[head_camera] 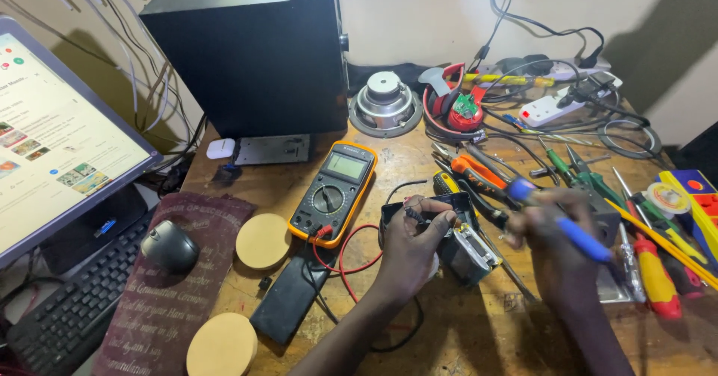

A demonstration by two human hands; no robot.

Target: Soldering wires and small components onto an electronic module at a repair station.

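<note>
My left hand (413, 247) rests on a small opened black device (464, 250) on the wooden desk (464, 331), fingers pinching a thin wire or part at its top edge. My right hand (555, 241) grips a blue-handled soldering iron (576, 235), its tip pointing toward the device. A yellow-cased multimeter (333, 192) lies just left of my left hand, with red and black leads (345, 258) looping beside my wrist.
A large black speaker box (254, 54) stands at the back, a bare speaker driver (386, 102) beside it. Pliers, screwdrivers (652, 271) and cables crowd the right side. A monitor (52, 144), keyboard (75, 309), mouse (170, 246) and two round wooden discs (262, 240) occupy the left.
</note>
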